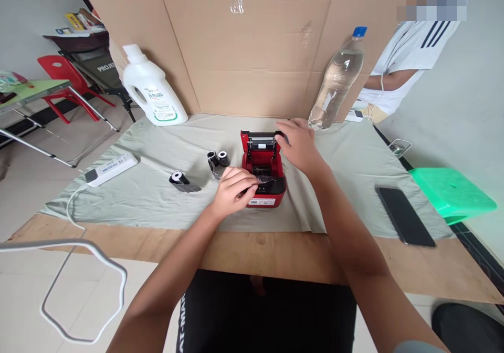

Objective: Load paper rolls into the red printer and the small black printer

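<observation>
A small red and black printer (264,201) stands on the cloth in front of me, its lid (245,142) raised. My left hand (235,189) is closed at the printer's front left, pinching a dark, shiny strip (266,179) that lies across the front of the open compartment. At the lid's right corner, the fingers of my right hand (298,142) grip its edge. A black roll with a white core (178,177) sits left of the printer with its tail unrolled. Two similar rolls (222,158) stand closer to it. My left hand partly hides the printer's front.
Cardboard (248,53) screens the table's back. Before it stand a white detergent bottle (153,93) and a tilted clear water bottle (339,80). A power strip (112,169) lies left, a phone (405,215) right. A green stool (452,193) and another person (409,69) are beyond the right edge.
</observation>
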Demonstrator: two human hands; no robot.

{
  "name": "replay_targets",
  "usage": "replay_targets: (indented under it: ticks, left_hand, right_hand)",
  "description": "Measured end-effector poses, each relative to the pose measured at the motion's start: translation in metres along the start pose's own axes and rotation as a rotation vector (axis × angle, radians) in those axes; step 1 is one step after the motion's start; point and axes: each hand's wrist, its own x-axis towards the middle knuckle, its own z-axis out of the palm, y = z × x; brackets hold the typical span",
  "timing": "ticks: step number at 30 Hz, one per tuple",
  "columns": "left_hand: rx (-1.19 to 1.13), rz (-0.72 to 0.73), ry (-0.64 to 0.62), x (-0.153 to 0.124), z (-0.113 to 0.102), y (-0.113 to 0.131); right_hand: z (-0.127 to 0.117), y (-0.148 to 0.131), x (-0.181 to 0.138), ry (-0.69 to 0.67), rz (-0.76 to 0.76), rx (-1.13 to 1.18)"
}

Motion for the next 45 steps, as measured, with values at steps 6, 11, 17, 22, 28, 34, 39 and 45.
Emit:
replay_targets:
  ticks: [6, 11, 17, 22, 28, 34, 39, 45]
  left_hand:
    - [0.033, 0.026, 0.055, -0.002, 0.001, -0.003]
    - [-0.009, -0.059, 0.117, -0.003, 0.004, -0.006]
    - [-0.170, -0.385, 0.174, -0.006, 0.006, -0.017]
    - [-0.481, -0.767, 0.125, -0.008, 0.016, -0.033]
    - [-0.806, -0.958, 0.112, -0.005, 0.024, -0.034]
    - [-0.817, -1.144, 0.258, -0.006, 0.027, -0.012]
    - [-0.836, -1.247, 0.189, -0.003, 0.024, -0.004]
    - [-0.943, -1.166, 0.227, 0.069, 0.036, -0.084]
  right_hand:
    - [-0.005, 0.008, 0.000, -0.299, -0.102, 0.142]
    - [-0.018, -0.008, -0.017, -0.633, -0.121, -0.066]
    - [-0.018, -0.005, -0.023, -0.634, -0.131, -0.164]
    - [-0.015, 0.004, -0.026, -0.598, -0.133, -0.123]
    - [-0.002, 0.010, -0.032, -0.513, -0.094, -0.086]
    - [0.031, 0.021, -0.113, -0.154, 0.111, 0.379]
    - [0.054, 0.017, -0.147, -0.127, 0.100, 0.419]
    - [0.072, 0.038, -0.035, -0.054, 0.085, 0.346]
